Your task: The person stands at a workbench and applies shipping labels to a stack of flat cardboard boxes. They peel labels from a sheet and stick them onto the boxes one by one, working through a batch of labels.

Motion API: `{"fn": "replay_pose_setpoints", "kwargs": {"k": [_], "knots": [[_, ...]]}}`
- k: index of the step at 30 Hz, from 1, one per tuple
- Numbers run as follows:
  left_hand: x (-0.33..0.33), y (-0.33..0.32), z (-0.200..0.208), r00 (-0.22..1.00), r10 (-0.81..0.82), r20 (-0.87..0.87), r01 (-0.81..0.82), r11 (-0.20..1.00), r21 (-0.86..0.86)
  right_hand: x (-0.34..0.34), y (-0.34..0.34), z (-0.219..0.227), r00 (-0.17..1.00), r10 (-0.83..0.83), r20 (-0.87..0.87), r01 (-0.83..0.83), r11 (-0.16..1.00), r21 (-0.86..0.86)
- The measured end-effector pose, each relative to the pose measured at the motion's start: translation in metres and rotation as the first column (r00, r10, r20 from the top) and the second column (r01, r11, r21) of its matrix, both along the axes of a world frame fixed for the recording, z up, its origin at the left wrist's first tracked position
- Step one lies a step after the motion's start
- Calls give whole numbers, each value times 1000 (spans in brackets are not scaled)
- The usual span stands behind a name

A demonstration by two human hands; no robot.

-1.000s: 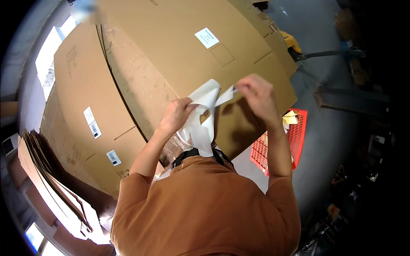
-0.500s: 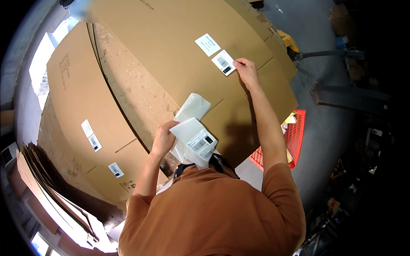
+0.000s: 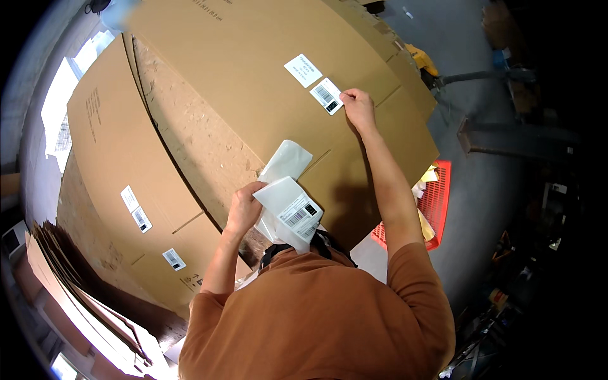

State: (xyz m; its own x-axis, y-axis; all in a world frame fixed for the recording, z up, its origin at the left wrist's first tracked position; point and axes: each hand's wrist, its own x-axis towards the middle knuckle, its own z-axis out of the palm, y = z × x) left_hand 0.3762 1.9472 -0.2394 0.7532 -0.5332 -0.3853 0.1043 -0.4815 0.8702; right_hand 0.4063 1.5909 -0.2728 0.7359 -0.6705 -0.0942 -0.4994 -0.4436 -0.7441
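A large flattened cardboard box spreads out in front of me. My right hand is closed, thumb and finger pinching the right edge of a white barcode label that lies against the cardboard. Just up and left of it, a second white label sits flat. Near my body, my left hand grips a folded strip of label sheets, whitish and glossy, with a printed barcode label facing up. Part of the strip hangs down against my shirt.
Another flat cardboard box with several white labels lies to the left. A stack of cardboard sheets stands at the lower left. On the right are a red plastic basket holding yellow and white scraps, and a dark metal beam.
The view has shifted slightly. My right hand stays at the label's edge, and my left hand keeps the strip in nearly the same place.
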Motion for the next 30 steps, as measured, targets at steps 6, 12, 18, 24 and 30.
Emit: {"fn": "replay_pose_setpoints", "kwargs": {"k": [6, 12, 18, 24, 30], "knots": [[0, 0, 7, 999, -21, 35, 20, 999, 26, 7, 24, 44, 885, 26, -465, -272, 839, -471], [-6, -1, 13, 999, 12, 40, -12, 1000, -8, -5, 20, 10, 878, 290, -381, -479, 530, -700], [-21, -16, 53, 988, 32, 148, -33, 999, 4, -32, 23, -11, 875, 201, -440, -436, 720, -539], [-38, -26, 59, 952, 41, 303, -45, 999, 7, -118, 51, 64, 830, 526, 185, -547, 833, 85], [-64, -56, 80, 898, -36, 439, 33, 999, 15, -191, 95, 115, 757, 441, 483, -644, 632, 432]]}}
